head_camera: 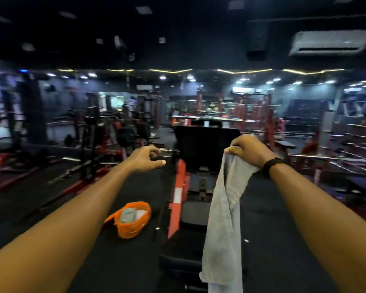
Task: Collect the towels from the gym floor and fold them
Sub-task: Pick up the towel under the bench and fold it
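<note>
A grey towel [224,210] is pinched at its top corner by the right hand [248,150] and hung lengthwise, while the left hand [145,158], loosely curled and empty, is held level beside it.

floor [114,261] – dark mats | ceiling [178,28] – black, spotlights | air conditioner [330,42] upper right | bench [201,149] centre | red racks [251,106] behind

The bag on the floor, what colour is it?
Orange bag, seen in the head view.
</note>
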Available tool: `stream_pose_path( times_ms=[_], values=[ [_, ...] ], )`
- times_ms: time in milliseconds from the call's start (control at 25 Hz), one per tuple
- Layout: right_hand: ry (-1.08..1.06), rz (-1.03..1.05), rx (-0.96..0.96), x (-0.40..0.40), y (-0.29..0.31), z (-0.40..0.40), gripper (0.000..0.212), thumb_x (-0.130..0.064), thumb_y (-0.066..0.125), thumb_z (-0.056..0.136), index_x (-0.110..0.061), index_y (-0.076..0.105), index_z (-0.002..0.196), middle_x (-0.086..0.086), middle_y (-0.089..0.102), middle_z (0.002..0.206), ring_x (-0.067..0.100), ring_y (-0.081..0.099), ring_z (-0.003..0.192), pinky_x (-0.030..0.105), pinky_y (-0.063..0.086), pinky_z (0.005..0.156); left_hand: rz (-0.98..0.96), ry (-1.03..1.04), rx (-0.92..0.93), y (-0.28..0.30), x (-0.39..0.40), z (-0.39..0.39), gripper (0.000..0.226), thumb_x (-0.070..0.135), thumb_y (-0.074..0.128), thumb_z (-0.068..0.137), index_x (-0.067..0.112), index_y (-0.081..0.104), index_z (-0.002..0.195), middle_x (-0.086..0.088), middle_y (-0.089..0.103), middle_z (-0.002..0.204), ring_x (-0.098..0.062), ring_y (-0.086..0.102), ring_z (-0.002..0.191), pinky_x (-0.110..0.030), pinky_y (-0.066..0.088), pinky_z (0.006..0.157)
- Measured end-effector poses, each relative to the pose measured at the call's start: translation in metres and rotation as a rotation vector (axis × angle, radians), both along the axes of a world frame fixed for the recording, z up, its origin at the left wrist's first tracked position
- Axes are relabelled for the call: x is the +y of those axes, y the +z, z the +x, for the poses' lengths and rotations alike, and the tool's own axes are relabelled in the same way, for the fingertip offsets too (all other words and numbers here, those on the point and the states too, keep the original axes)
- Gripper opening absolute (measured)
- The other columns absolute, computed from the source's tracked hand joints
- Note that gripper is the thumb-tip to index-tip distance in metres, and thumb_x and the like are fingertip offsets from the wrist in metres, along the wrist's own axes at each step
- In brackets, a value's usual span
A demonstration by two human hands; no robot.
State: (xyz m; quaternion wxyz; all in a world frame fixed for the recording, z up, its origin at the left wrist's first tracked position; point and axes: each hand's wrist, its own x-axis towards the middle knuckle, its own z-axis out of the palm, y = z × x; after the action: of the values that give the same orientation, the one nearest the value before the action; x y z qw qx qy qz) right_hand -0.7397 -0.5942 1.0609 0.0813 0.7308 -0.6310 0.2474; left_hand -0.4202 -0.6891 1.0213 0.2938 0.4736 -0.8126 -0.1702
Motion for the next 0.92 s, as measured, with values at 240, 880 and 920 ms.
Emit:
stream_pose_path(
  times_ms=[240,880,920],
  values=[
    [0.175,0.078,-0.020,-0.160,-0.008,0.077,0.030,-0.033,0.070,0.084,-0.025,0.061,0.057,0.003,0.065,0.070,0.020,0.062,0.072,0.032,0.049,0.068,0.027,0.251,-0.007,0.007,-0.070,0.098,0.046,0.035,0.071,0.082,0.015,0.058,0.122,-0.008,0.060,0.118,-0.020,0.058,0.103,-0.031,0.048,0.086],
    [0.316,0.037,-0.087,-0.397,-0.014,0.259,0.016,-0.003,0.045,0.090,-0.002,0.060,0.083,0.012,0.063,0.086,0.023,0.053,0.076,0.030,0.038,0.065,-0.001,0.461,0.007,-0.016,-0.235,0.258,0.046,0.035,0.070,0.084,0.017,0.056,0.124,-0.006,0.059,0.120,-0.017,0.057,0.107,-0.029,0.046,0.091],
    [0.314,0.024,-0.106,-0.414,-0.013,0.271,0.017,-0.002,0.044,0.091,0.001,0.060,0.084,0.015,0.063,0.086,0.025,0.053,0.075,0.031,0.039,0.064,-0.007,0.455,0.007,-0.016,-0.253,0.267,0.046,0.035,0.069,0.084,0.017,0.056,0.124,-0.006,0.059,0.121,-0.017,0.056,0.108,-0.029,0.045,0.092]
  ],
)
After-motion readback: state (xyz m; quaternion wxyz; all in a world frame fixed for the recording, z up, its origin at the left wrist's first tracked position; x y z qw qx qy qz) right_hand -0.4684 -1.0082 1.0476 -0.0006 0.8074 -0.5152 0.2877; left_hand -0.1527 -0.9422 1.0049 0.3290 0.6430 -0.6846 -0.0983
